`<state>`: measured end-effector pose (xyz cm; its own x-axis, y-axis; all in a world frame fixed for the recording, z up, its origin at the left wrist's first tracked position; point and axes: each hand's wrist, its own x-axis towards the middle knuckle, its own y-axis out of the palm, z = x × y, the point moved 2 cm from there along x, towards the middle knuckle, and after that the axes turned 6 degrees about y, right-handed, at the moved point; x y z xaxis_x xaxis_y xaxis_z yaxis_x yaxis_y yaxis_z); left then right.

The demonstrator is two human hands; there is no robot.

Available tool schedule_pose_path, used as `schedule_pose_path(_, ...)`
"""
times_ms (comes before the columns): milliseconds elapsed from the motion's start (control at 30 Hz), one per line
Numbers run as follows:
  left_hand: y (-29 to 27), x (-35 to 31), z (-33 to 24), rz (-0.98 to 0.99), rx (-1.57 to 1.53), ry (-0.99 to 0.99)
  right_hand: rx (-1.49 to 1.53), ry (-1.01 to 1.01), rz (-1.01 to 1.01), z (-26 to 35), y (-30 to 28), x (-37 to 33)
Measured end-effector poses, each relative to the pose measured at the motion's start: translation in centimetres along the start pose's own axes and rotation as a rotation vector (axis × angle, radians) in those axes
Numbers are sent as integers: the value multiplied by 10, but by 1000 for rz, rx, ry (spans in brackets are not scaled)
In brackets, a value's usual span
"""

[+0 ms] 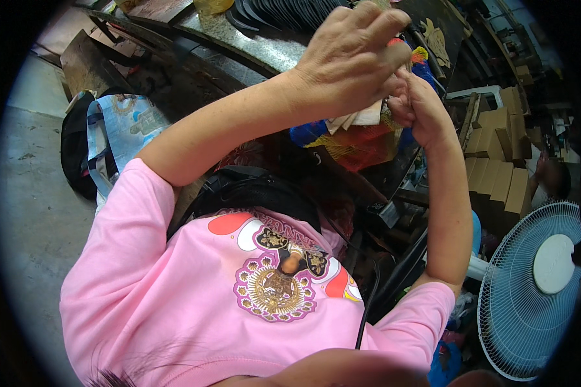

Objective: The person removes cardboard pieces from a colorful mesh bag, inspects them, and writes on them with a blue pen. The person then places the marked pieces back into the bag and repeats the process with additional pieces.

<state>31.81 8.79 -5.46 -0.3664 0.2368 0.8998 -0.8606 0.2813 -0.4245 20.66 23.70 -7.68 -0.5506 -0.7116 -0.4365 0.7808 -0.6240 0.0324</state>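
My left hand (355, 58) is raised over the bench with its fingers curled closed. Close against it, my right hand (421, 106) has its thumb and fingers pinched together. What either hand holds, if anything, is hidden by the fingers. Below the hands lies a red, blue and yellow mesh material (361, 145), with folded whitish pieces (358, 118) on it. A row of dark, curved, flat pieces (281, 14) stands packed together on the bench, just beyond my left wrist.
The metal-topped bench (203, 29) runs along the far side. Cardboard boxes (497, 151) are stacked at the right, above a white fan (529, 290). A light blue printed bag (126, 122) hangs at the left. A black bag (239, 187) lies at my waist.
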Motion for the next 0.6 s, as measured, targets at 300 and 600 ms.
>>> schedule_pose_path(300,19,-26,6,459,-396,392,-332,-14,-185,-4,-20,-13)
schedule_pose_path(600,3,-15,40,402,-241,279,-1445,-423,-313,-36,-11,-83)
